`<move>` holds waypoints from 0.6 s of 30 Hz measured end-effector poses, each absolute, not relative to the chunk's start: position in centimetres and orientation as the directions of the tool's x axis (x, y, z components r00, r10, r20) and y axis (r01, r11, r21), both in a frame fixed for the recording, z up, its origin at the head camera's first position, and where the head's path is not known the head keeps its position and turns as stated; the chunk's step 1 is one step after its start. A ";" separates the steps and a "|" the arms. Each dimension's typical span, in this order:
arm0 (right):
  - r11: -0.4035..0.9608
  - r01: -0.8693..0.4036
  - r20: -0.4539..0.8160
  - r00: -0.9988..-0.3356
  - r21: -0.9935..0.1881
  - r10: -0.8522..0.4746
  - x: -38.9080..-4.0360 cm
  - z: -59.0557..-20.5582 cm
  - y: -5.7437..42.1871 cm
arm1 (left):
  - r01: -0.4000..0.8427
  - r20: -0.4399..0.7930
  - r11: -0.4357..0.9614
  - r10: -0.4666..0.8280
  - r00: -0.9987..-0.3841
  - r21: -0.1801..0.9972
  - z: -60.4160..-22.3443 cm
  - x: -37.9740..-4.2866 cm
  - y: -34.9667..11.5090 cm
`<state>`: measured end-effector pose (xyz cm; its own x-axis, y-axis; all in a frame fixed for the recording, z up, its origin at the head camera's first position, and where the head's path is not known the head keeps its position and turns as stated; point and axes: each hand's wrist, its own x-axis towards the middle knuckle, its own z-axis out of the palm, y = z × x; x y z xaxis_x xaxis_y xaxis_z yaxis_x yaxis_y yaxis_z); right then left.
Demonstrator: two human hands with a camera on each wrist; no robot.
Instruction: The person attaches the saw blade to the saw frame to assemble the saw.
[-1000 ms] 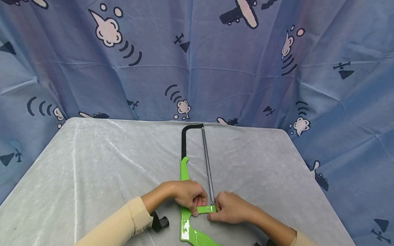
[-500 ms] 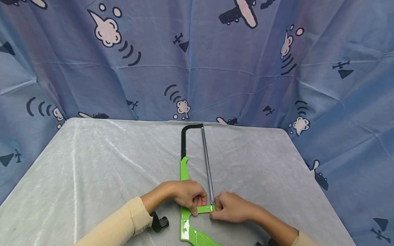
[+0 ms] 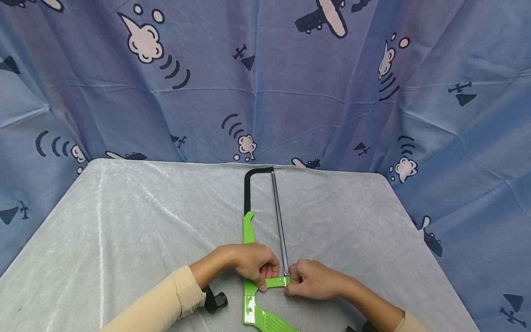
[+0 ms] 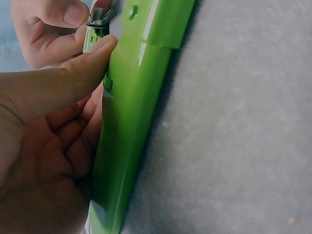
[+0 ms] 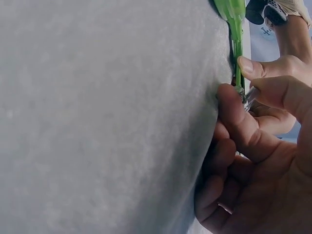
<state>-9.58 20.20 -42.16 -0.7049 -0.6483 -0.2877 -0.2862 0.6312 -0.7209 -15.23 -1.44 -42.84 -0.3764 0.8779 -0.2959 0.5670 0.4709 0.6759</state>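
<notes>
A hacksaw (image 3: 250, 309) with a green handle and a black front frame (image 3: 247, 193) lies lengthwise on the grey cloth. Its thin grey blade (image 3: 280, 216) runs down the right side. My left hand (image 3: 255, 263) lies over the green frame and pinches the short green crossbar (image 3: 274, 282) between thumb and fingers. At the crossbar's outer end, my right hand (image 3: 314, 280) pinches a small metal wing nut (image 5: 250, 99) between thumb and forefinger. The left wrist view shows a threaded screw (image 4: 99, 13) standing out there. Fingers partly hide the nut.
The grey cloth (image 3: 166, 221) covers the table, whose far edge meets a blue patterned curtain (image 3: 290, 115). A black wrist mount (image 3: 215, 300) hangs beneath the left sleeve (image 3: 166, 299).
My right thumb and fingers have shifted slightly right at the wing nut. The left hand and the hacksaw hold their place.
</notes>
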 end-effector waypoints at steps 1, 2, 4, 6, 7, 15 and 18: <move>0.630 -0.286 -0.291 -0.701 -0.722 -0.651 -9.6 -42.2 20.2 | 0.567 -0.296 0.472 0.877 -0.377 0.675 -42.8 -15.2 -1.4; 0.627 -0.286 -0.293 -0.696 -0.724 -0.656 -9.6 -42.1 20.3 | 0.568 -0.296 0.472 0.877 -0.378 0.674 -42.8 -15.2 -1.4; 0.620 -0.289 -0.295 -0.685 -0.729 -0.666 -9.7 -42.1 20.4 | 0.570 -0.295 0.471 0.878 -0.377 0.673 -42.8 -15.2 -1.5; 0.610 -0.287 -0.299 -0.672 -0.739 -0.678 -9.8 -42.1 20.4 | 0.573 -0.293 0.469 0.879 -0.375 0.672 -42.8 -15.2 -1.5; 0.604 -0.287 -0.299 -0.666 -0.744 -0.684 -9.9 -42.1 20.5 | 0.574 -0.293 0.467 0.880 -0.374 0.672 -42.8 -15.2 -1.5; 0.581 -0.271 -0.319 -0.625 -0.767 -0.712 -10.2 -42.1 20.6 | 0.569 -0.292 0.459 0.884 -0.364 0.682 -42.9 -15.3 -1.5; 0.577 -0.262 -0.326 -0.616 -0.774 -0.717 -10.2 -42.0 20.6 | 0.569 -0.293 0.461 0.884 -0.365 0.681 -42.9 -15.3 -1.5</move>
